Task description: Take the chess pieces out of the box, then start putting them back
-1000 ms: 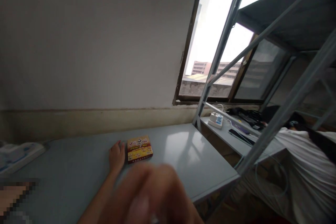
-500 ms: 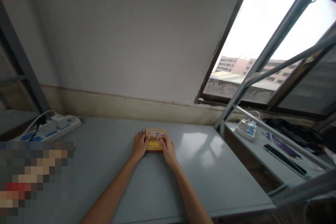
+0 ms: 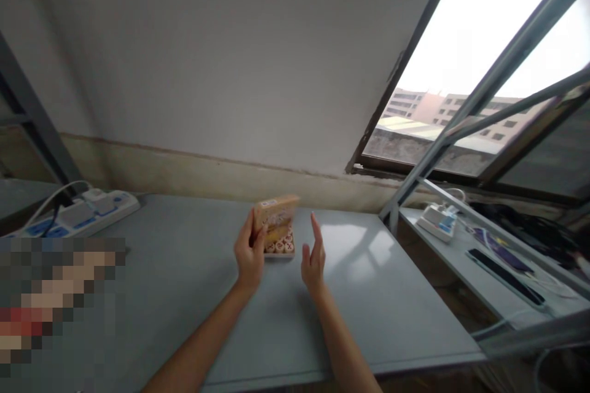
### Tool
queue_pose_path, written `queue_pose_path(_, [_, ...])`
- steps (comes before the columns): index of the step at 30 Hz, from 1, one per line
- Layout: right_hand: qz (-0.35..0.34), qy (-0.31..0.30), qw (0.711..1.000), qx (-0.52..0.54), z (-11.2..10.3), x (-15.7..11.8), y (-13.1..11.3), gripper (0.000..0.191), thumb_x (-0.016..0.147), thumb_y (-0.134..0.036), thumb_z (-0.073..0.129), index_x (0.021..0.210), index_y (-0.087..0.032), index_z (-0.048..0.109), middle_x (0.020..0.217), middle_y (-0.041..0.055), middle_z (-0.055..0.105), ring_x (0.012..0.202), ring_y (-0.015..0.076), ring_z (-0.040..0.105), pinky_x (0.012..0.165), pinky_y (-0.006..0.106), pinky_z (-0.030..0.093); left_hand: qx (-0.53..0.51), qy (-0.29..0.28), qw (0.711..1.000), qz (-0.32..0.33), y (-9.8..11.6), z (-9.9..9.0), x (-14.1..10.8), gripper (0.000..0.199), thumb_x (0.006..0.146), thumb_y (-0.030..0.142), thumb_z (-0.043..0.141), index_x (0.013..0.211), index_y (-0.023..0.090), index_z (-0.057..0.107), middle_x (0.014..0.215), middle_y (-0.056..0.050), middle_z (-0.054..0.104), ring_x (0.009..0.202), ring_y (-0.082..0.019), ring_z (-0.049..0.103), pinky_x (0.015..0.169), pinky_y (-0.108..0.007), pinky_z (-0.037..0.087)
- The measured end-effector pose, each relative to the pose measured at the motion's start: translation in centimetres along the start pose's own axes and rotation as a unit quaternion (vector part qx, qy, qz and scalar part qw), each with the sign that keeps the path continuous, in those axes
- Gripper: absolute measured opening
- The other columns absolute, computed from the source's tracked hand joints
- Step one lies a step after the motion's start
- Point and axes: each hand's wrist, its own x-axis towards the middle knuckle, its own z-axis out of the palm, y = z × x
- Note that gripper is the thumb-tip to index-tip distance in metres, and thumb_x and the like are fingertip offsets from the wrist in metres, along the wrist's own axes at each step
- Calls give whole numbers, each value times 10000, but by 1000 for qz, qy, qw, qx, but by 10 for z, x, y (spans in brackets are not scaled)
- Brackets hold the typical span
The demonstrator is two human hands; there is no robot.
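My left hand [image 3: 250,250] grips the left side of a yellow box lid [image 3: 275,216] with printed characters, thumb in front and fingers behind. The lid is tilted up and a little blurred, over the back of the open box. Below it, round chess pieces [image 3: 279,247] with red characters lie in rows in the box base [image 3: 281,255], which rests on the grey table. Just right of the box, my right hand [image 3: 314,258] is raised with fingers stretched out and thumb apart, touching nothing.
A white power strip [image 3: 99,212] with plugs lies at the table's [image 3: 184,295] back left. At right, past a metal bed post [image 3: 410,187], a lower surface holds another power strip [image 3: 437,221] and a phone [image 3: 504,276]. A pixelated patch covers the lower left.
The lid has come up off the box in my left hand, baring the round pieces. My right hand has let go and moved right. The view has shifted slightly.
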Motion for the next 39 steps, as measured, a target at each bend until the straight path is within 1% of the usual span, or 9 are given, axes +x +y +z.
queue_pose_path(2, [30,4,999,-11,-1,5,8,455,902,-317,267,1341,-202,228,1337,96,364,1228,197,329,978,443,310,109,81,988,73,-12,-16,16,469,816,291,493,1266,186,418,1135,-95,539,1055,-188,485,925,-299,371])
queue_pose_path(4, [64,22,997,-21,-2,8,16,416,901,-294,280,1308,-205,292,1292,92,415,1194,187,363,954,426,329,223,104,964,98,-27,-34,35,406,823,223,464,1228,189,471,1034,-98,556,979,-188,500,891,-314,383])
queue_pose_path(7, [91,25,995,-45,-3,9,27,356,895,-298,299,1211,-192,425,1192,89,496,1119,184,414,923,403,344,388,53,919,48,-53,-58,58,436,789,81,399,1182,226,519,1013,-101,531,989,-227,467,876,-401,377])
queue_pose_path(10, [93,4,994,-64,-2,7,37,332,890,-292,289,1107,-188,518,1101,74,548,1058,178,440,925,390,330,458,2,889,0,-75,-67,63,416,745,50,404,1096,189,578,1063,-132,516,1059,-291,427,871,-501,370])
queue_pose_path(16, [134,-73,988,-24,15,1,50,340,854,-295,307,1085,-202,538,1121,60,544,1072,179,443,948,377,312,302,-108,944,85,-102,-33,47,483,713,-4,310,1090,145,572,1352,-56,369,1277,-196,259,1067,-400,246])
queue_pose_path(23, [312,-203,926,60,51,27,76,523,827,-439,334,1234,-133,453,1201,107,524,1120,196,465,966,331,323,116,-251,953,-121,-113,-5,41,450,799,400,367,1077,126,592,1166,-91,564,1109,-214,498,1001,-387,342])
queue_pose_path(28, [242,-226,943,0,53,30,79,454,858,-403,303,1134,-147,556,1154,89,564,1080,196,497,953,337,336,57,-263,952,-144,-122,-7,46,478,755,478,401,1014,149,632,1122,-78,592,1082,-221,519,994,-398,345])
queue_pose_path(33, [155,-278,947,-49,36,23,64,342,857,-308,370,1085,-178,589,1065,69,599,993,182,538,885,283,386,81,-261,956,-108,-138,-9,46,410,697,343,414,982,166,649,1071,-66,627,1023,-210,552,973,-397,368])
queue_pose_path(39, [134,-283,940,-135,34,24,51,320,866,-245,367,1116,-217,565,1049,62,590,966,173,547,847,254,388,88,-249,961,-80,-140,-11,46,377,709,350,426,959,187,657,1029,-59,643,986,-213,561,946,-405,388])
